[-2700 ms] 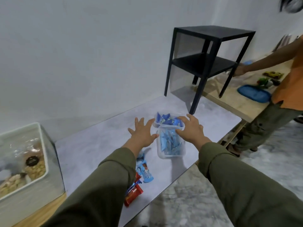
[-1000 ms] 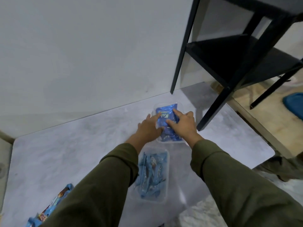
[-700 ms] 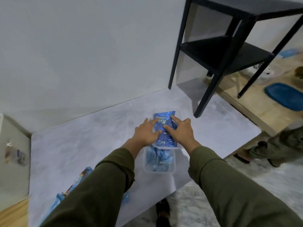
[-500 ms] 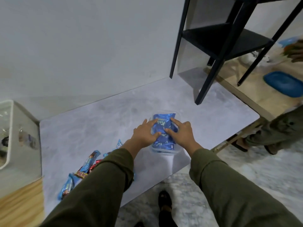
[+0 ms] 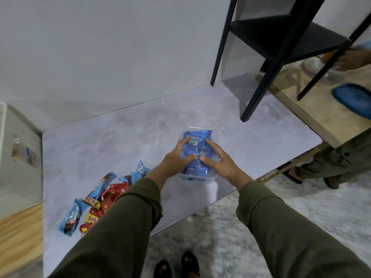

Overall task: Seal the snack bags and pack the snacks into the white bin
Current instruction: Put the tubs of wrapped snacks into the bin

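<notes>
A clear plastic tub packed with blue snack packets stands on the grey tabletop near its front edge. My left hand and my right hand lie on top of it, fingers spread, thumbs almost meeting in the middle. Loose blue and red snack bars lie in a heap to the left, partly under my left sleeve. The white bin stands at the far left edge, with bagged snacks showing through its wall.
A black metal shelf stand stands at the table's back right corner. Beyond it, on a wooden table, lies a blue object, and another person's hand and legs are on the right.
The far tub of blue packets came toward me and now sits where the nearer tub stood; that tub is out of sight. Both hands stay on top of it.
</notes>
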Motion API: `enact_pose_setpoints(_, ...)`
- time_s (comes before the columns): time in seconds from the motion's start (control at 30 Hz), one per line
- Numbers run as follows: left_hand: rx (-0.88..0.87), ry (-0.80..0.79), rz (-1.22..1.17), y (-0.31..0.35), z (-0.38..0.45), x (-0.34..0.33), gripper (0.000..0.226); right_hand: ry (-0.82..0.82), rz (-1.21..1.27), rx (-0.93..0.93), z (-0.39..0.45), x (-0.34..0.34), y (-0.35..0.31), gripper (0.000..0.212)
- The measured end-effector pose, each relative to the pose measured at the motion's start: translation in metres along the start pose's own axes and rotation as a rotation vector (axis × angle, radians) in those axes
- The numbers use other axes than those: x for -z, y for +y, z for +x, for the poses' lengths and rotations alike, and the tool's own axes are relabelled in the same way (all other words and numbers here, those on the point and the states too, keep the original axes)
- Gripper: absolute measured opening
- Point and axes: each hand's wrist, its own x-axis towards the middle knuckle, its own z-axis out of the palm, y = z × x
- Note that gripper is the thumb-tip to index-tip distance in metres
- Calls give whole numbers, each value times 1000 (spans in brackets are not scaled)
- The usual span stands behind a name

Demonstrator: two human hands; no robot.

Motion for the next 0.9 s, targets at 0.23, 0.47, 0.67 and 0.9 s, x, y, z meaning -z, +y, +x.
enact_pose_setpoints(0.23, 0, 44, 20, 2, 5, -1, 63, -30, -32, 37, 7, 2, 0, 75)
enact_pose_setpoints(0.47, -21, 153, 50, 13, -10, 18, 62, -58, -44, 121, 10, 2, -28, 64)
enact_pose_setpoints(0.67, -45, 249, 59, 29, -35, 69, 65, -106, -65, 251, 9, -19, -82, 64)
enact_pose_setpoints(0.9, -55, 410, 74, 27, -97, 151, 65, -178, -111, 423, 0, -85, -153, 66)
